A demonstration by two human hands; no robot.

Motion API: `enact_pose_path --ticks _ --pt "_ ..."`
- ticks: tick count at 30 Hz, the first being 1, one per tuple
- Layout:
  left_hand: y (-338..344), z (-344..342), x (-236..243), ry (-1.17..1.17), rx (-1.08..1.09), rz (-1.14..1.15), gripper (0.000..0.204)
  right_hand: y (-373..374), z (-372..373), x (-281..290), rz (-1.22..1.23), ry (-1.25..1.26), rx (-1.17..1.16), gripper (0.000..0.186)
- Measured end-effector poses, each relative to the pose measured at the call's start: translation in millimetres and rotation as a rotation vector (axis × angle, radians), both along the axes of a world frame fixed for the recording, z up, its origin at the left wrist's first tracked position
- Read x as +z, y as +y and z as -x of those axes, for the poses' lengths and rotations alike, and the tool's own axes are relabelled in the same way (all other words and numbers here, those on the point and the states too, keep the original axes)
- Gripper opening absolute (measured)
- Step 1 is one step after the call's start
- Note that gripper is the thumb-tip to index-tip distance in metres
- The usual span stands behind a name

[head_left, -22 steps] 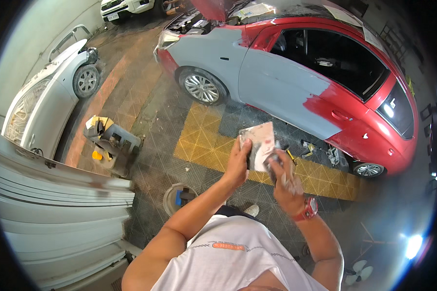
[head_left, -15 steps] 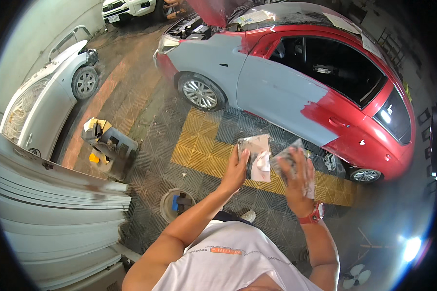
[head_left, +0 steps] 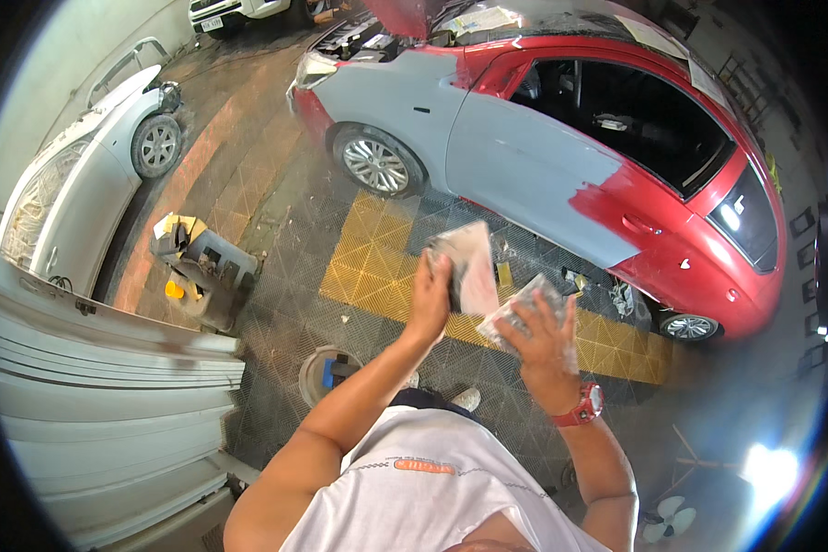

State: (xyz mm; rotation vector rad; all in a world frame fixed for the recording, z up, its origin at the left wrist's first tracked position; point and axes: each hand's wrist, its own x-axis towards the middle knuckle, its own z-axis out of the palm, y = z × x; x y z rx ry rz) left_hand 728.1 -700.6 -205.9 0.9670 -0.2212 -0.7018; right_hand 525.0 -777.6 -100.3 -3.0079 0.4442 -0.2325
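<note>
In front of my chest my left hand [head_left: 429, 302] is closed on a flat, pale pinkish rectangular piece [head_left: 475, 271], smudged and dark along its near edge. Just right of it, my right hand [head_left: 550, 354] presses its fingers on a crumpled greyish-white sheet [head_left: 500, 325]; whether it is cloth or paper I cannot tell. A small gap separates the two pieces. Beyond both hands stands a red car [head_left: 708, 253] with its front fender and door coated in matte grey.
A grey tool cart [head_left: 216, 262] with loose items stands to the left. Near my feet is a round bucket [head_left: 307, 379] with a blue object [head_left: 328, 372]. White panels [head_left: 110, 405] line the left side. A white car [head_left: 83, 198] sits farther off; a fan [head_left: 669, 520] is lower right.
Both hands have shifted a little to the left, and the left one has risen. The right hand's sheet has tilted and come lower beside the pinkish piece. Both stay held.
</note>
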Motion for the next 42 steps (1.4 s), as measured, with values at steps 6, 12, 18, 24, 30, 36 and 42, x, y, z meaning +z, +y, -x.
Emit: enact_pose_path --ticks 6,12,18,24,30,36,42 --pt "-12 7 -9 0.168 -0.19 0.143 0.053 5 -4 -22 -0.156 -0.396 0.063 0.064" --pt "2 19 4 0.146 -0.412 0.067 0.056 -37 9 -31 -0.29 -0.205 -0.244 0.059" --pt "-5 13 10 0.149 -0.167 0.022 0.052 -9 -1 -26 -1.306 -0.687 -0.32 0.056" --pt "-12 6 -6 -0.093 -0.025 -0.043 0.053 -8 14 -30 -1.24 -0.301 -0.332 0.057" --pt "11 3 16 0.221 -0.505 0.062 0.05 -55 23 -10 -1.464 -0.663 -0.43 0.059" --pt "14 11 32 0.353 -0.61 0.225 0.055 -67 46 -78 -1.61 -0.71 -0.337 0.057" --pt "8 19 14 -0.152 -0.474 -0.086 0.06 -42 -6 5 -0.332 -0.375 -0.275 0.066"
